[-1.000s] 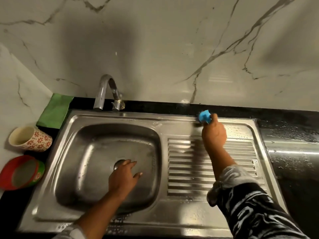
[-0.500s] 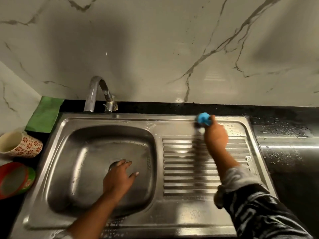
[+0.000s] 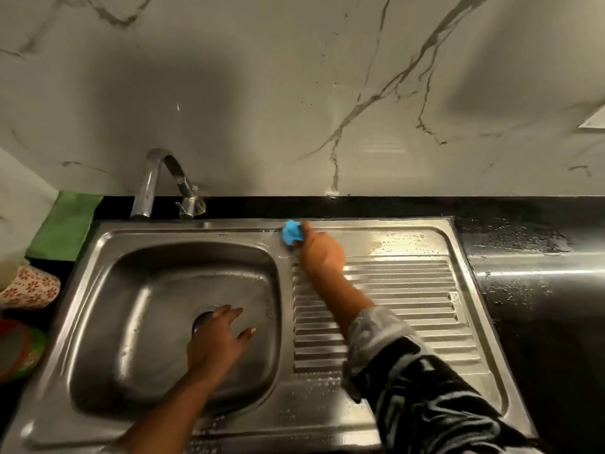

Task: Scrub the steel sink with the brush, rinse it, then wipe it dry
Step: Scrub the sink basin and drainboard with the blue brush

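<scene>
The stainless steel sink with ribbed drainboard [image 3: 393, 231] lies before us; our right hand [image 3: 322, 253] curls round the small blue brush [image 3: 291, 233] on its back rim, farther left than before. Our left hand [image 3: 217, 342] lies spread-fingered in the basin [image 3: 147, 306] beside the drain [image 3: 201, 319]. We cannot see what the floral cup [image 3: 29, 288] holds.

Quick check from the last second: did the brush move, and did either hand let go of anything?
The right hand swept the blue brush leftward along the back edge of the sink, from above the middle of the drainboard to the corner beside the basin. Its grip on the brush is unchanged. The left hand stays spread in the basin by the drain. Nothing was picked up or let go.
</scene>
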